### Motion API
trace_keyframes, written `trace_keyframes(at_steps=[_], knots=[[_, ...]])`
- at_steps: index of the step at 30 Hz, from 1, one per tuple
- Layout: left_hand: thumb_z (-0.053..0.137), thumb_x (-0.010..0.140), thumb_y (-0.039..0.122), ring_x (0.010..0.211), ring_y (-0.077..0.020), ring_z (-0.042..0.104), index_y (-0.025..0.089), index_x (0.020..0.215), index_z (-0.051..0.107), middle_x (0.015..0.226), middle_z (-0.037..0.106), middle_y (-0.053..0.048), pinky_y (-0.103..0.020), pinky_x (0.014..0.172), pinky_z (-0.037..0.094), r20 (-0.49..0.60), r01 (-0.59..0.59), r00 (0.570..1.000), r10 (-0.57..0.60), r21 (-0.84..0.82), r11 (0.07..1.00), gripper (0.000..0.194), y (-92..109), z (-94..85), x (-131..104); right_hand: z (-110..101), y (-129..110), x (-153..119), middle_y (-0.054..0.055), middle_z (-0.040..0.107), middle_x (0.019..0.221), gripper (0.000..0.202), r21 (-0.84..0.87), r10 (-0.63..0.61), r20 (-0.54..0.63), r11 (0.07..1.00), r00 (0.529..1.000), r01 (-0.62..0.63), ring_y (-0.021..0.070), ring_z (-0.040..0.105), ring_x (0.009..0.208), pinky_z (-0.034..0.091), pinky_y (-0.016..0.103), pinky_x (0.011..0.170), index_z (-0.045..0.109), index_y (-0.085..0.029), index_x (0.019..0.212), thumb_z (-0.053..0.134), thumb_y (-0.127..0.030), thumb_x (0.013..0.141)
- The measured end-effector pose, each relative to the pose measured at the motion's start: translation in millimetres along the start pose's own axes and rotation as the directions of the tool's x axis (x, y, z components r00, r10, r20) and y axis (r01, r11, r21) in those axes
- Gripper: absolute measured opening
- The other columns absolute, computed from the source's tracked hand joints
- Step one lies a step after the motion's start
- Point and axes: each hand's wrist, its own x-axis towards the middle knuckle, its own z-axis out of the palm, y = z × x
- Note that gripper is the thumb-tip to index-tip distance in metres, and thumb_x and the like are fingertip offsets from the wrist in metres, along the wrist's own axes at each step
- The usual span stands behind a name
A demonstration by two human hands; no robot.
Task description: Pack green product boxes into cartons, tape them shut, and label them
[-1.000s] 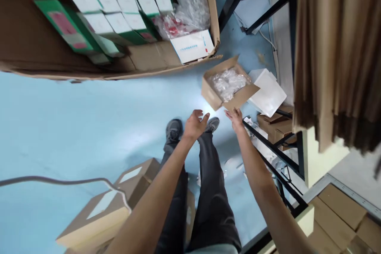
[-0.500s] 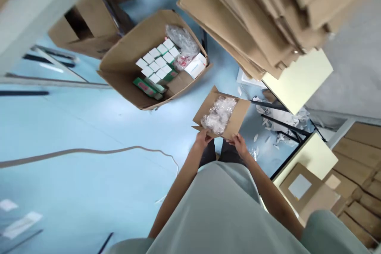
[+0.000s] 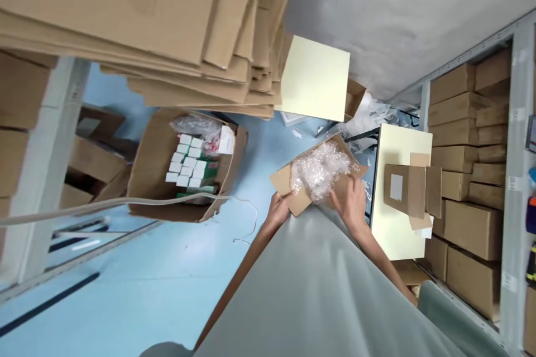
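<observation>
A small cardboard box with its flaps apart is held tilted in front of my waist. Crumpled clear bubble wrap fills it and bulges above the rim. My left hand is closed on the near left flap. At the near right side, my right hand has its fingers around the flap, close beside the wrap. What lies beneath the wrap is hidden.
A large open carton on the floor holds white-and-green boxes. Stacked flat cardboard overhangs the upper left. At right are a pale table bearing an open box, and shelves of cartons. A pale cord crosses at left.
My view has swung right, bringing the shelves into sight. The box is closer to my body and turned, with the wrap bulging higher. My right hand has moved further up the box's right side.
</observation>
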Motion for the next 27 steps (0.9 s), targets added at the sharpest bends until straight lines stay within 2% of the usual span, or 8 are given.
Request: trace_keyframes(at_steps=[3,5,10,14,17,20,23,27], knots=[[0.100,0.061,0.042,0.103,-0.0363,0.082,0.019,0.105,0.079,0.102,0.086,-0.011,-0.040,0.087,0.065,0.090,-0.059,0.994,0.056,0.027,0.998,0.053,35.4,25.0,-10.4,-30.7,-14.9,21.6,0.023,0.073,0.138,0.065,0.032,-0.019,0.244,0.999,0.969,0.012,0.0408,0.077,0.116,0.060,0.050,0.097,0.058,-0.015,0.153,0.070,-0.056,0.103],[0.102,0.060,0.043,0.102,-0.0356,0.082,0.019,0.105,0.079,0.104,0.086,-0.011,-0.040,0.087,0.065,0.106,-0.079,0.992,0.074,0.042,0.996,0.055,64.3,42.3,-14.9,-49.9,-21.3,38.4,0.020,0.078,0.130,0.064,0.082,-0.013,0.320,0.997,0.947,-0.014,0.0397,0.081,0.104,0.061,0.047,0.088,0.056,-0.018,0.155,0.070,-0.054,0.103],[0.105,0.054,0.039,0.103,-0.0346,0.082,0.018,0.107,0.080,0.105,0.086,-0.012,-0.038,0.086,0.066,0.122,-0.152,0.982,0.141,0.090,0.984,0.062,141.7,88.0,-11.6,-94.4,-22.2,84.6,0.015,0.083,0.126,0.065,0.271,-0.113,0.188,0.961,0.976,0.059,0.0346,0.082,0.094,0.061,0.043,0.084,0.048,-0.023,0.166,0.060,-0.048,0.108],[0.106,0.053,0.035,0.102,-0.0327,0.082,0.019,0.114,0.081,0.109,0.087,-0.012,-0.039,0.088,0.066,0.120,-0.263,0.960,0.254,0.075,0.962,0.067,185.1,130.8,5.5,-116.1,-16.2,134.9,0.018,0.082,0.125,0.075,0.332,-0.125,0.046,0.938,0.991,0.103,0.0359,0.082,0.099,0.063,0.047,0.087,0.038,-0.019,0.175,0.056,-0.052,0.109],[0.106,0.055,0.035,0.098,-0.0308,0.081,0.017,0.116,0.081,0.107,0.086,-0.012,-0.038,0.087,0.067,0.100,-0.321,0.944,0.315,0.046,0.946,0.068,203.6,161.8,27.0,-119.4,-11.8,179.5,0.022,0.073,0.145,0.070,0.341,-0.172,-0.010,0.925,0.985,0.165,0.0372,0.080,0.112,0.063,0.048,0.093,0.041,-0.021,0.175,0.050,-0.050,0.112],[0.105,0.056,0.031,0.097,-0.0278,0.080,0.016,0.111,0.080,0.109,0.086,-0.012,-0.037,0.088,0.066,0.051,-0.351,0.935,0.351,0.005,0.936,0.063,217.8,185.3,55.8,-110.5,-10.3,224.9,0.023,0.068,0.153,0.065,0.362,-0.220,-0.019,0.908,0.975,0.212,0.0387,0.077,0.123,0.062,0.049,0.098,0.045,-0.018,0.172,0.048,-0.048,0.114],[0.101,0.059,0.027,0.095,-0.0270,0.080,0.015,0.106,0.078,0.108,0.086,-0.012,-0.037,0.086,0.066,-0.033,-0.361,0.932,0.361,-0.004,0.933,0.053,232.4,198.5,88.0,-93.6,-13.5,266.2,0.024,0.067,0.154,0.064,0.408,-0.243,-0.022,0.883,0.970,0.230,0.0404,0.073,0.130,0.061,0.051,0.103,0.047,-0.016,0.170,0.049,-0.048,0.114],[0.094,0.061,0.022,0.088,-0.0244,0.078,0.014,0.103,0.076,0.100,0.084,-0.011,-0.035,0.082,0.063,-0.105,-0.353,0.931,0.349,-0.024,0.935,0.047,252.3,204.5,127.7,-72.1,-25.5,308.4,0.025,0.067,0.154,0.064,0.474,-0.227,-0.045,0.853,0.973,0.221,0.0403,0.070,0.134,0.058,0.053,0.110,0.047,-0.015,0.169,0.048,-0.047,0.114]])
